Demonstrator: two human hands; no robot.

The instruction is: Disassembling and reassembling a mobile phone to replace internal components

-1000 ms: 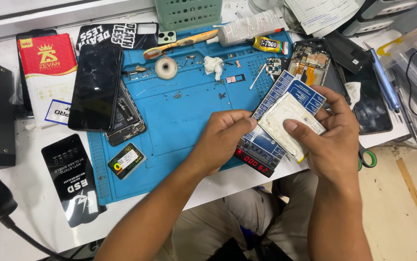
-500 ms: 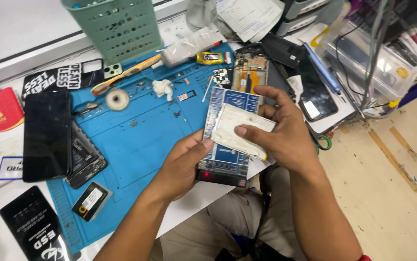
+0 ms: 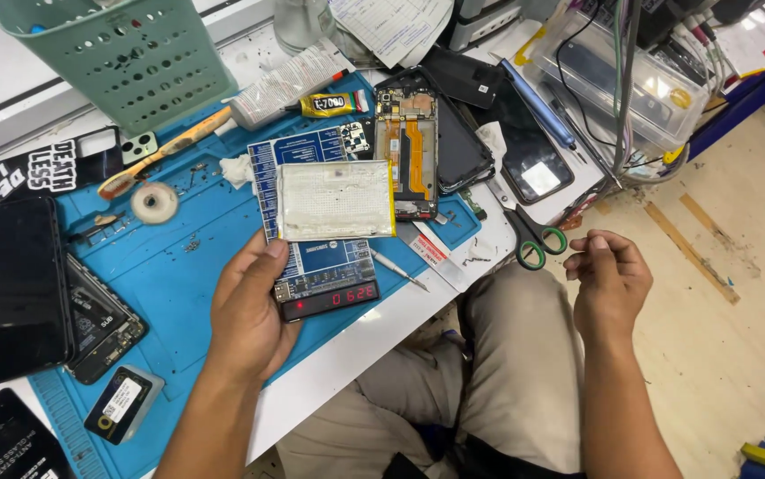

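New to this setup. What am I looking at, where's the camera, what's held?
There is no robot: a person works with bare hands, and the single camera sits on their head, looking down. The left hand holds a blue tester board with a red digit display; a flat silver battery pouch lies on top of it. The right hand is off the bench, over the lap, holding nothing visible. On the blue work mat lie an opened phone with orange ribbon cable, a black phone screen and a tape roll. Green-handled scissors sit at the edge.
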